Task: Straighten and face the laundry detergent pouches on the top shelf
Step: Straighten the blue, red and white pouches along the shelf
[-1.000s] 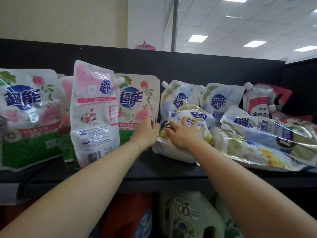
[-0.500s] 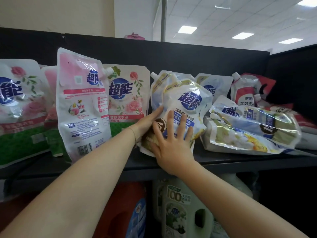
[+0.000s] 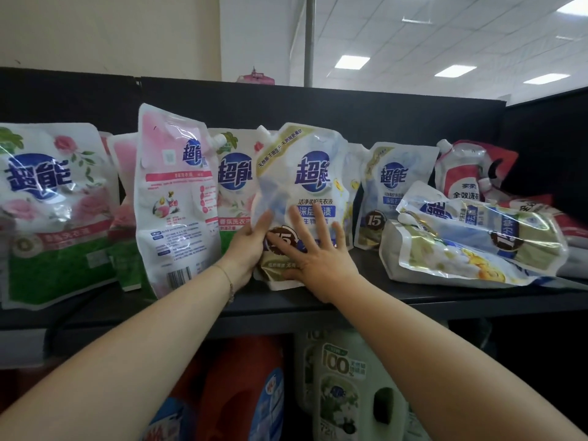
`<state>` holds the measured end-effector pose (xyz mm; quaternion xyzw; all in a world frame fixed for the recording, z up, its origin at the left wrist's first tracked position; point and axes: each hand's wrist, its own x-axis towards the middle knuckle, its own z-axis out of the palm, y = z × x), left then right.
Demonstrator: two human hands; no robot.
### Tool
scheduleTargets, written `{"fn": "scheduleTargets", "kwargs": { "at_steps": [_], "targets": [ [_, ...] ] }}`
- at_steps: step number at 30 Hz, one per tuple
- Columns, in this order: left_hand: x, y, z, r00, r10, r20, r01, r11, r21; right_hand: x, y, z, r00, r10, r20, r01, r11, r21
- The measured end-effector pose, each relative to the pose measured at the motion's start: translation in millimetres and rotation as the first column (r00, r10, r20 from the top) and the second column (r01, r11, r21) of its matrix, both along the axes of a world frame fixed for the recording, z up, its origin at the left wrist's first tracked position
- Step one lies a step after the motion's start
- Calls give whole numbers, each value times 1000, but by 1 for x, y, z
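Note:
A white and blue detergent pouch [image 3: 305, 173] stands upright, front facing me, on the black top shelf [image 3: 366, 297]. My left hand [image 3: 248, 246] holds its lower left edge. My right hand [image 3: 315, 249] presses flat with spread fingers on its lower front. To the left stand pink rose pouches [image 3: 54, 198], and one pink pouch [image 3: 175, 198] shows its back with the barcode. Two white and blue pouches [image 3: 474, 240] lie flat on the right. Another white and blue pouch [image 3: 391, 189] stands behind them.
Red and white pouches [image 3: 461, 176] lean at the far right by the black side panel. A black back panel runs behind the shelf. Below the shelf stand a red jug [image 3: 241, 386] and a green and white jug [image 3: 346, 386].
Both hands have raised the white and blue pouch from lying flat to standing upright with its front toward me. My right hand went from on top of it to flat on its front.

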<state>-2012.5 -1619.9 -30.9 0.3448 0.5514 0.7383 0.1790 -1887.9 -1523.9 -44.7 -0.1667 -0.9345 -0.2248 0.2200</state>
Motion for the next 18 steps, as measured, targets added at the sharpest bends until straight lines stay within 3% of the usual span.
{"fn": "scheduleTargets", "kwargs": {
  "at_steps": [5, 8, 10, 13, 15, 18],
  "targets": [
    [9, 1, -2, 975, 206, -89, -213, 973, -88, 6, 0, 5, 996, 92, -12, -92, 995, -34],
    [20, 4, 0, 905, 363, -224, -391, 916, -94, 22, -2, 16, 982, 185, -42, -189, 976, -112],
    [29, 2, 4, 776, 525, -351, -566, 825, -16, 33, -3, 22, 963, 235, -132, -252, 958, -136],
    [43, 0, 5, 474, 663, -579, -732, 663, 160, 54, 6, 28, 919, 259, -298, -311, 939, -144],
    [57, 4, 4, 331, 649, -685, -723, 641, 257, 71, 18, 29, 904, 224, -363, -300, 939, -167],
    [85, 25, -1, 175, 579, -796, -634, 685, 359, 99, 41, 28, 888, 185, -422, -277, 946, -169]
  ]
}}
